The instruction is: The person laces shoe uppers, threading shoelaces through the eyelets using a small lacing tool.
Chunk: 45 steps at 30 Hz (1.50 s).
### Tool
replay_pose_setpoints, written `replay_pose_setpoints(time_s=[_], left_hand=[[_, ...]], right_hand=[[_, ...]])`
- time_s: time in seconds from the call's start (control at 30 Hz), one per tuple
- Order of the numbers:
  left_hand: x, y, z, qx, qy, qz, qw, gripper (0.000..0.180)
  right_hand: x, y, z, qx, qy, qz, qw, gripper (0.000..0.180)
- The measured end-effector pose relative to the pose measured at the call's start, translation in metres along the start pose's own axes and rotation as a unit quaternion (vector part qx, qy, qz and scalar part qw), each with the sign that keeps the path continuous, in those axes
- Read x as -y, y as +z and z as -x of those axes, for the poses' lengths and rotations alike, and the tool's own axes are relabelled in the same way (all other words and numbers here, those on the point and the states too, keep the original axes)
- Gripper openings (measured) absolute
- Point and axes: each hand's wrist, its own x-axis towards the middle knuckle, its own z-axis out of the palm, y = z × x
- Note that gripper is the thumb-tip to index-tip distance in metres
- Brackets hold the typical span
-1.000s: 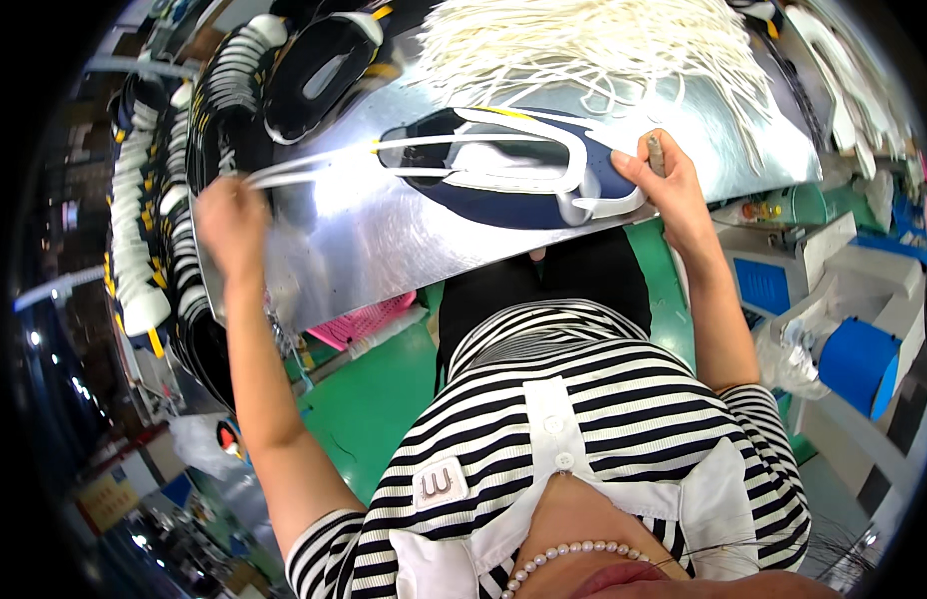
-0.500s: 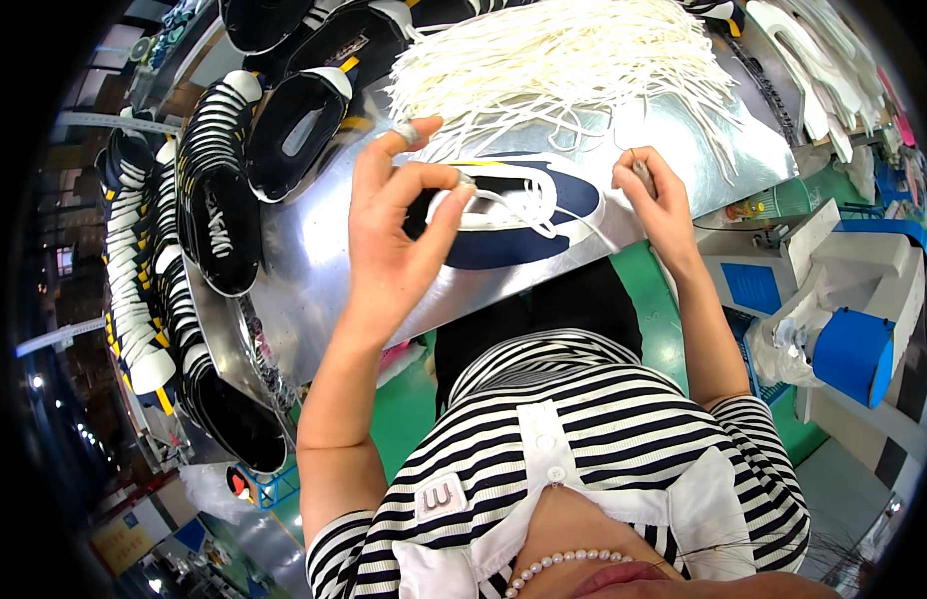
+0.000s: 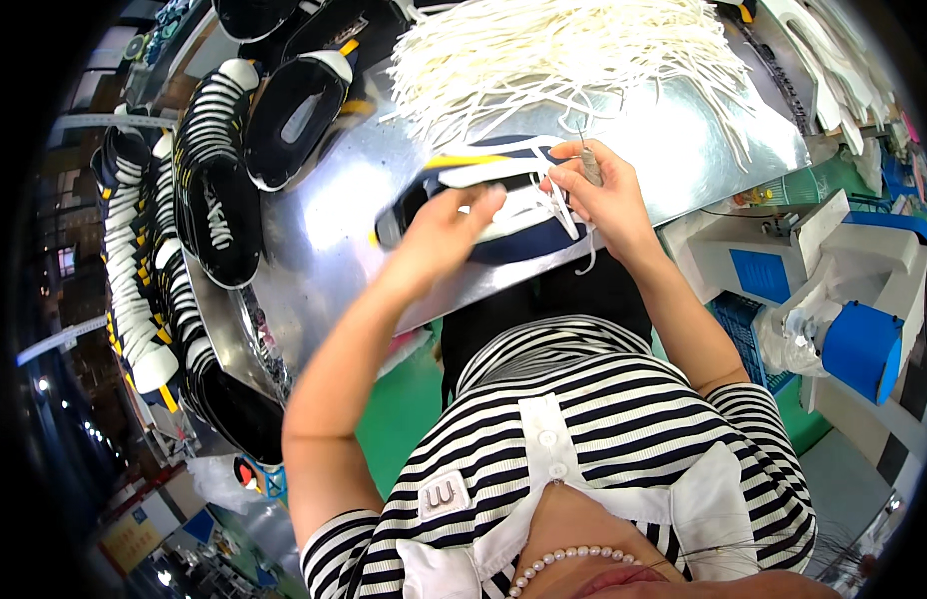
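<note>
A dark blue shoe upper [image 3: 523, 235] with white and yellow trim lies on the shiny metal table [image 3: 324, 240] in front of me. My left hand [image 3: 444, 235] rests on its middle, fingers pinching a white lace. My right hand [image 3: 598, 195] is at the shoe's right end, gripping a thin metal tool [image 3: 586, 155] and touching the white lace strands [image 3: 543, 205] threaded across the upper.
A big heap of loose white laces [image 3: 573, 50] covers the far side of the table. Several dark laced shoes [image 3: 219, 180] line the left edge and hang below it. A white and blue machine [image 3: 843, 299] stands at my right. Green floor [image 3: 404, 399] lies below.
My left hand came in from the far left, where it held a pulled-out lace, to the shoe's middle. The shoe now lies nearer the table edge. My right hand stayed at the shoe's right end.
</note>
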Motion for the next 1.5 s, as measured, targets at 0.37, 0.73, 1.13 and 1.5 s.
replay_pose_setpoints(time_s=[0.37,0.73,1.13,1.5], left_hand=[[-0.013,0.033,0.000,-0.080,-0.007,0.226,0.971,0.024],[-0.013,0.041,0.003,-0.151,0.041,0.171,0.973,0.025],[-0.013,0.042,0.001,-0.145,0.078,0.161,0.973,0.023],[-0.001,0.020,0.003,-0.055,0.001,0.150,0.987,0.026]], right_hand=[[-0.003,-0.003,0.011,0.068,-0.021,0.161,0.984,0.029],[0.009,-0.002,0.023,0.054,-0.140,0.201,0.968,0.028],[0.013,-0.010,0.014,0.067,-0.164,0.332,0.927,0.009],[0.019,0.015,-0.003,0.123,-0.136,0.601,0.778,0.018]])
